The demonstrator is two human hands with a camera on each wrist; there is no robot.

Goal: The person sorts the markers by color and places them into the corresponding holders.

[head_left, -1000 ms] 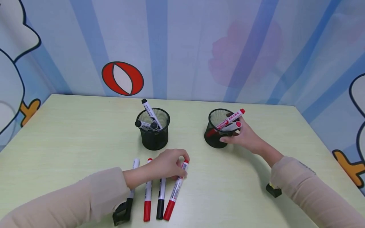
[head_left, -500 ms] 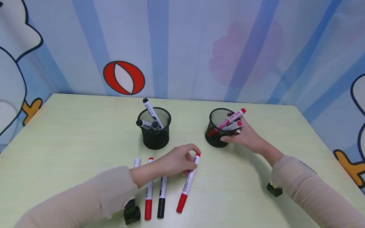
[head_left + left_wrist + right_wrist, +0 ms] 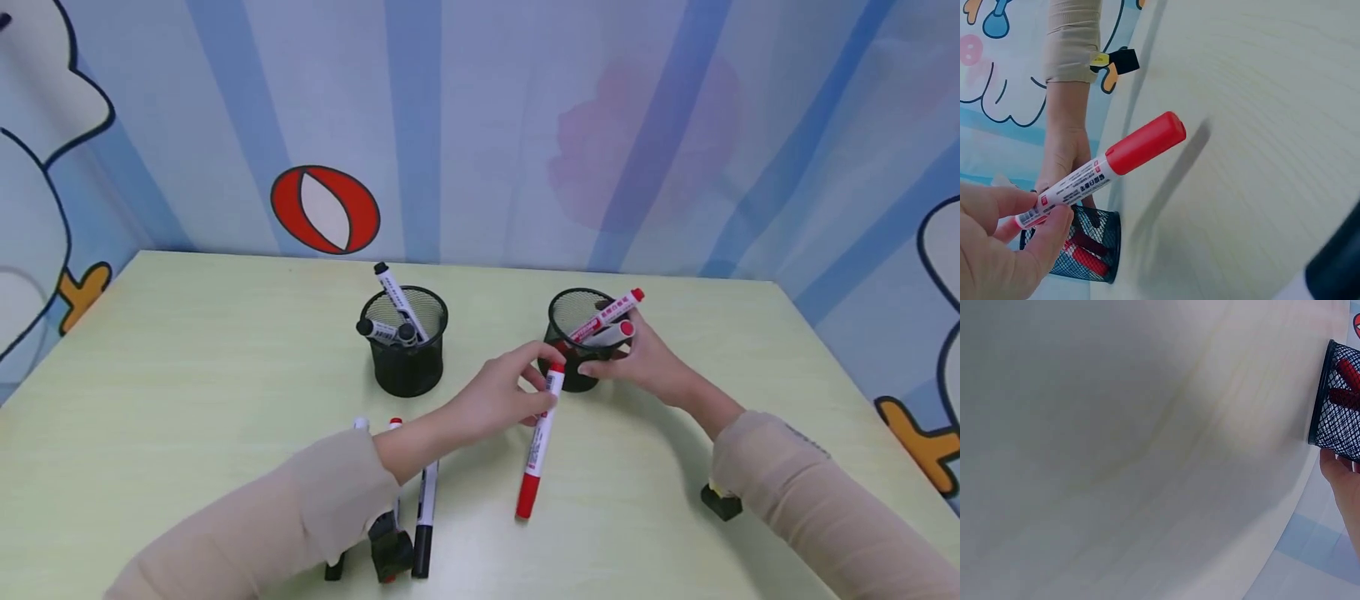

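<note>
My left hand (image 3: 502, 387) pinches a red marker (image 3: 538, 446) near its red-tipped end between thumb and fingers; its red cap points down toward me. In the left wrist view the marker (image 3: 1104, 169) is held above the table, its shadow apart from it. My right hand (image 3: 637, 358) grips the side of the right black mesh pen cup (image 3: 573, 371), which has two red markers (image 3: 607, 317) leaning out of it. The right wrist view shows the thumb by the base of this cup (image 3: 1338, 422). The left hand overlaps the cup's near left side in the head view.
Another mesh cup (image 3: 407, 371) holds several black markers (image 3: 401, 302) on the left. A black marker (image 3: 425, 517), a red one (image 3: 395, 423) and a further marker (image 3: 361, 423) lie on the table (image 3: 225, 358), partly under the left forearm. A patterned backdrop (image 3: 487, 125) rises behind the table.
My left hand has carried the red marker from the row on the table up and rightward, close to the right cup. The right hand stays on its cup.
</note>
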